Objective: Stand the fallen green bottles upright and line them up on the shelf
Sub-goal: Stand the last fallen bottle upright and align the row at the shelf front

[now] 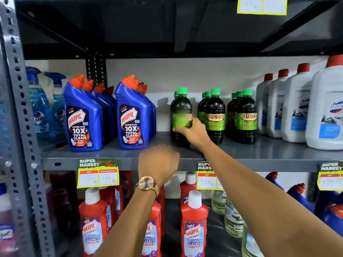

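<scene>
Dark bottles with green caps and green SUNNY labels stand upright on the grey middle shelf (259, 154) in three rows running front to back. My right hand (193, 129) grips the front bottle of the left row (181, 112) around its label; that bottle stands upright and looks slightly blurred. The middle row (214, 115) and the right row (246, 115) stand close beside it. My left hand (158, 164), with a gold watch on the wrist, hovers as a loose fist at the shelf's front edge, below and left of the held bottle, holding nothing.
Blue Harpic bottles (83, 115) stand left of the green ones with a gap between. White Domex bottles (297, 108) crowd the right. Blue spray bottles (39, 108) sit far left. Price tags (98, 173) hang from the shelf edge. Red Harpic bottles (194, 219) fill the shelf below.
</scene>
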{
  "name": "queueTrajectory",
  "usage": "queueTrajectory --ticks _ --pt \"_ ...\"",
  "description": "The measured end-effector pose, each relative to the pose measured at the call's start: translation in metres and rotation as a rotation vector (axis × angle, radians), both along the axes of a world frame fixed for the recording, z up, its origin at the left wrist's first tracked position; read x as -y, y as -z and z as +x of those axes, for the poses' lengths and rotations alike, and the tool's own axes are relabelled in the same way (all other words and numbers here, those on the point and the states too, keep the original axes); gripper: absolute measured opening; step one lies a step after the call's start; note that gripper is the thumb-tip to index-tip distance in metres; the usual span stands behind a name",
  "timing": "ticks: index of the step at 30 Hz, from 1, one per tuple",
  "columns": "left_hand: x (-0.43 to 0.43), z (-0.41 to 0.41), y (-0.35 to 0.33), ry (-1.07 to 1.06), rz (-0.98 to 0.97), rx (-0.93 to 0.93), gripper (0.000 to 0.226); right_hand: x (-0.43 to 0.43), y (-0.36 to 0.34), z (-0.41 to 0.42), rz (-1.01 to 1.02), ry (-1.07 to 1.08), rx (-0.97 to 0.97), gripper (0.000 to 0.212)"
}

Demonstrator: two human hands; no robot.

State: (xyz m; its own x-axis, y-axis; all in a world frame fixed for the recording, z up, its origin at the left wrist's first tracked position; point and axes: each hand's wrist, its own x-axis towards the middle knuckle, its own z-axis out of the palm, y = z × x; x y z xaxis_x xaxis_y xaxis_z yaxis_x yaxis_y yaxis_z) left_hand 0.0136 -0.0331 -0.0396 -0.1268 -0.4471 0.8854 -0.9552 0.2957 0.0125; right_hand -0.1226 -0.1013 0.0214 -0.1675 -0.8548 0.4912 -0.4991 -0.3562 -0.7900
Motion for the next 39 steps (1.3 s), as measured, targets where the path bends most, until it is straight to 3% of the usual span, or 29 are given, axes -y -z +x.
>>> queueTrajectory --ticks 2,4,5,8,9,10,14,16,18,21,30,33,39 --pt "-0.001 0.000 0.000 0.005 0.004 -0.003 0.029 0.000 0.002 0.003 -0.009 0.091 -0.080 0.079" --pt "-0.002 0.000 0.000 0.001 0.011 -0.008 0.030 0.003 0.004 0.005 0.007 0.097 -0.088 0.086" --pt "-0.002 0.000 -0.001 -0.006 0.015 -0.006 0.031 0.002 0.003 0.006 0.030 0.048 -0.054 0.077" --pt "-0.002 0.000 -0.001 -0.012 0.026 0.002 0.030 -0.005 0.003 0.003 0.114 -0.082 0.068 0.025" --pt "-0.002 0.000 -0.002 -0.012 0.025 0.002 0.029 -0.004 0.004 0.001 0.119 -0.076 0.083 0.020" --pt "-0.002 0.000 -0.002 -0.011 0.024 0.001 0.029 -0.003 0.006 -0.001 0.116 -0.061 0.075 0.024" --pt "-0.001 0.000 -0.001 -0.005 0.040 0.004 0.030 0.002 0.008 0.004 0.079 0.091 -0.137 0.089" --pt "-0.001 0.000 -0.001 -0.005 0.045 0.010 0.030 0.004 0.010 0.008 0.107 0.126 -0.192 0.101" --pt "-0.002 0.001 -0.001 -0.007 0.044 0.008 0.031 0.004 0.008 0.008 0.123 0.070 -0.115 0.089" --pt "-0.003 0.000 -0.002 0.007 0.043 0.002 0.032 0.003 0.006 0.002 0.115 -0.003 0.045 0.048" --pt "-0.005 0.000 -0.004 0.014 0.042 -0.002 0.031 0.004 0.007 0.004 0.070 0.062 -0.063 0.081" --pt "-0.004 0.000 -0.003 0.018 0.031 -0.011 0.032 0.005 0.008 0.004 0.084 0.127 -0.199 0.099" --pt "-0.004 0.001 -0.003 0.025 0.041 -0.013 0.032 0.008 0.004 0.001 0.102 0.084 -0.168 0.079"
